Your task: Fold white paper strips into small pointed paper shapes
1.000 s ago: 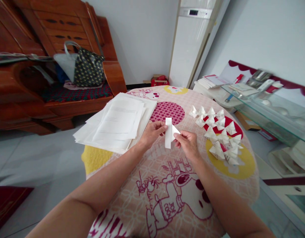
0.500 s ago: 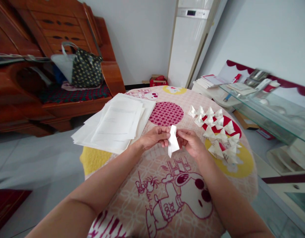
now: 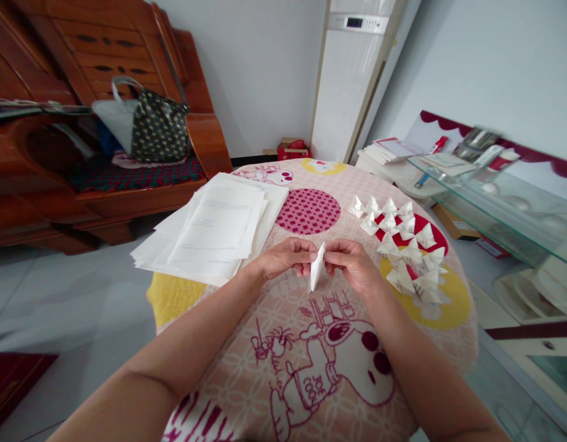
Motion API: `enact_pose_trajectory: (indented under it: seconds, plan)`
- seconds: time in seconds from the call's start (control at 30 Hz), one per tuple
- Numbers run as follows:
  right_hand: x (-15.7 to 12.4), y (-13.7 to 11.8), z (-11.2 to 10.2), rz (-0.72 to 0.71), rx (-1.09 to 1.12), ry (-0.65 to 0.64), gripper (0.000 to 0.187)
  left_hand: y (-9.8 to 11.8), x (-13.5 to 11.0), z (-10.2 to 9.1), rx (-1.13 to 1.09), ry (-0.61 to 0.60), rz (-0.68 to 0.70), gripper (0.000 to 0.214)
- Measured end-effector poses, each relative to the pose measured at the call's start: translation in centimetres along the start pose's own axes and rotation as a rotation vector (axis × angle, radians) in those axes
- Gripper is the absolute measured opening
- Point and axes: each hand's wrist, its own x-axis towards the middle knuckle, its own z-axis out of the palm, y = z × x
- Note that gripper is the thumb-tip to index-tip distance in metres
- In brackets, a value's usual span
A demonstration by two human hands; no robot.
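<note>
Between my two hands, above the middle of the table, is a small folded white paper (image 3: 316, 270), narrow and pointed, seen nearly edge-on. My left hand (image 3: 290, 255) pinches its left side with thumb and fingers. From the right, my right hand (image 3: 350, 258) grips the upper part of the same paper. To the right stand several folded paper pieces with pointed tips (image 3: 407, 227), set in rough rows. A stack of loose white sheets (image 3: 219, 221), some with printed lines, lies to the left.
A patterned cloth (image 3: 283, 344) covers the round table. At the right is a glass-topped cabinet (image 3: 518, 209) holding bowls, papers and a cup. A wooden bench (image 3: 210, 144) with bags (image 3: 159, 126) stands back left, and a tall white unit (image 3: 343, 86) behind.
The folded paper has turned from showing a broad face to a narrow, nearly edge-on shape. My right fingers have shifted slightly left along it.
</note>
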Motion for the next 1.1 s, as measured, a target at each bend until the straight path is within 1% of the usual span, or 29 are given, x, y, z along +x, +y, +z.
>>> enact_pose_trajectory:
  seconds: [0.13, 0.23, 0.33, 0.5, 0.67, 0.87, 1.1]
  plan:
    - [0.0, 0.2, -0.3, 0.072, 0.078, -0.065, 0.019, -0.1, 0.0, -0.1, -0.018, -0.011, -0.005, 0.042]
    - [0.3, 0.8, -0.5, 0.12, 0.142, -0.13, 0.025, -0.2, -0.1, -0.1, -0.038, 0.013, 0.01, 0.043]
    - [0.7, 1.4, -0.7, 0.13, 0.174, -0.146, 0.027, -0.3, 0.0, 0.0, -0.031, 0.039, 0.021, 0.045]
    - [0.9, 1.7, -0.5, 0.098, 0.177, -0.128, 0.029, -0.4, 0.3, 0.2, 0.004, 0.07, 0.072, 0.045]
    - [0.8, 1.4, -0.1, 0.084, 0.169, -0.084, 0.03, -0.3, 0.5, 0.3, 0.01, 0.105, 0.116, 0.046]
    - [0.4, 0.8, 0.5, 0.083, 0.14, -0.021, 0.029, 0.1, 0.4, 1.0, 0.001, 0.156, 0.188, 0.045]
    - [0.2, 0.7, 0.8, 0.077, 0.116, 0.003, 0.028, 0.2, 0.3, 1.4, 0.023, 0.187, 0.202, 0.042]
